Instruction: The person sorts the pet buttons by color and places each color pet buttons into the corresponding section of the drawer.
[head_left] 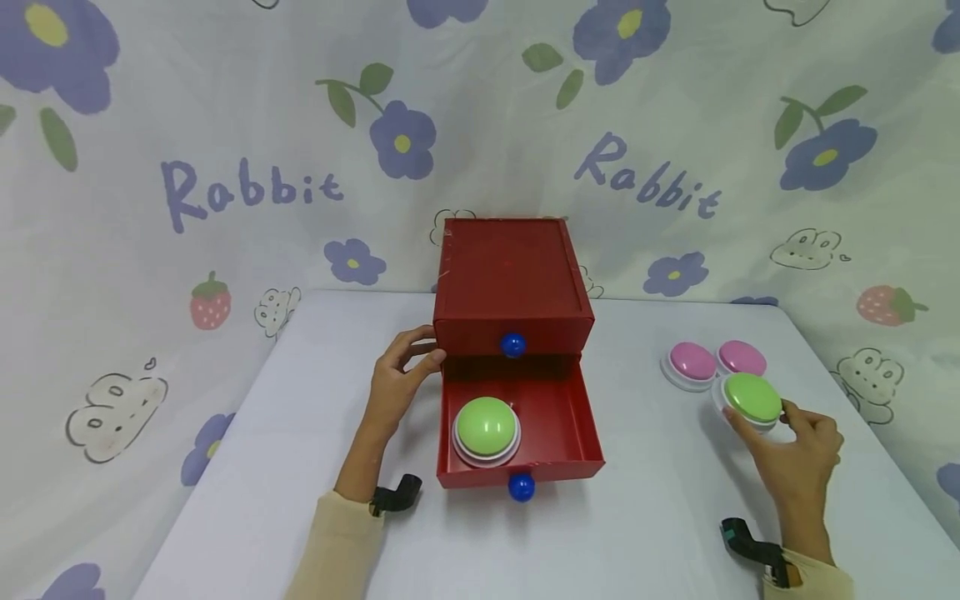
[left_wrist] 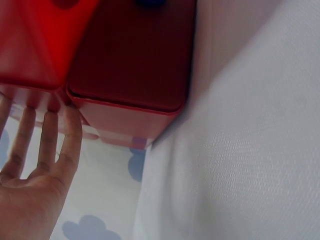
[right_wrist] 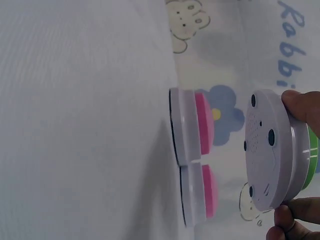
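A red two-drawer box point(head_left: 513, 271) stands at the table's middle, its lower drawer point(head_left: 558, 417) pulled out. One green push button point(head_left: 486, 427) with a white base sits in that drawer, toward its left side. My left hand point(head_left: 397, 379) rests against the box's left side, fingers extended along the red wall in the left wrist view. At the right, my right hand point(head_left: 802, 450) pinches a second green push button point(head_left: 753, 397) by its white rim. The right wrist view shows its underside point(right_wrist: 267, 150) raised off the table, with dark feet.
Two pink push buttons point(head_left: 693, 361) with white bases stand side by side on the white table point(head_left: 637, 533), just beyond the held one. Blue ball knobs point(head_left: 513, 345) stick out from the drawer fronts. A printed curtain point(head_left: 480, 108) hangs behind the table.
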